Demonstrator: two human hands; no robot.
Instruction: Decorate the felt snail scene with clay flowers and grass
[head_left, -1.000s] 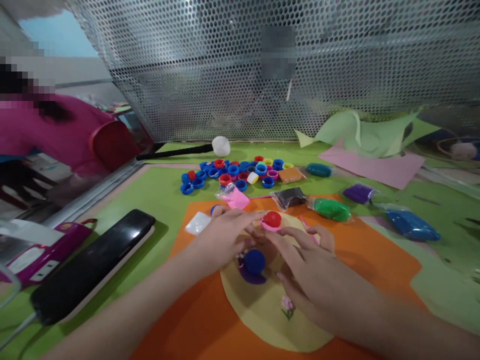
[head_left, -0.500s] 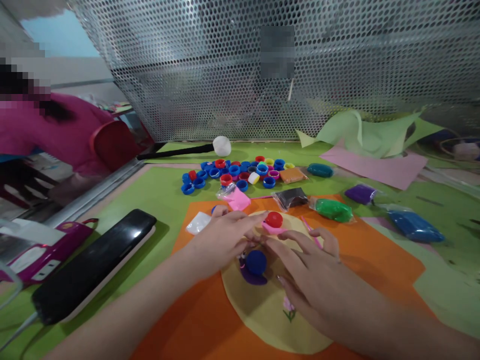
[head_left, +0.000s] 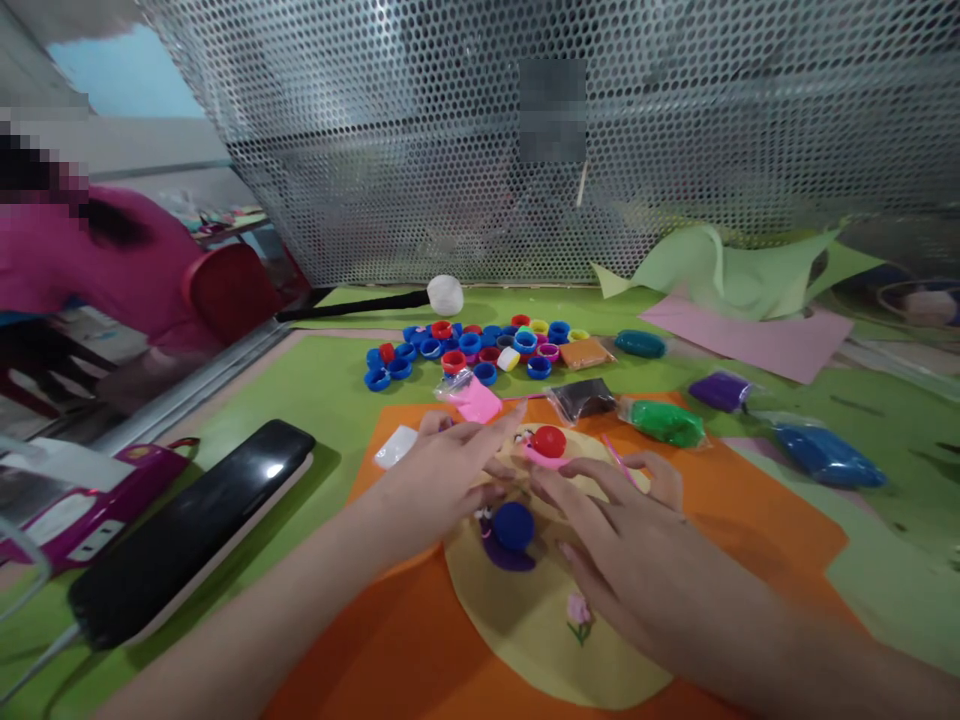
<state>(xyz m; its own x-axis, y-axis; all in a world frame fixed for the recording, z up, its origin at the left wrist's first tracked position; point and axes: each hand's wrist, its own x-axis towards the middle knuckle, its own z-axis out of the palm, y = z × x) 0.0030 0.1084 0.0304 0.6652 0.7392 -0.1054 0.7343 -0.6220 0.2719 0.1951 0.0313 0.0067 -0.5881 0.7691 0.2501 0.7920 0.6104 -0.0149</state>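
Observation:
On a yellow oval sheet (head_left: 540,650) lies a snail figure with a blue round shell (head_left: 514,526) and a purple body. Above it is another snail figure with a red round shell (head_left: 549,441) and a pink body. My left hand (head_left: 442,470) hovers left of the two snails, fingers stretched and apart. On the right, my right hand (head_left: 622,530) is spread over the sheet with bent fingers, its fingertips near the pink body. A small pink flower (head_left: 578,610) with green leaves lies below. Whether anything tiny sits between the fingertips cannot be made out.
Several bottle caps (head_left: 469,342) cluster behind. Clay packets, including green (head_left: 666,421), black (head_left: 582,399) and blue (head_left: 829,455), lie around the orange sheet (head_left: 780,510). A black power bank-like case (head_left: 195,530) is at left. A perforated metal panel (head_left: 420,150) stands behind; a person in pink sits left.
The fingers of my left hand have lifted and spread slightly, uncovering more of the red-shelled snail's head. My right hand has barely shifted.

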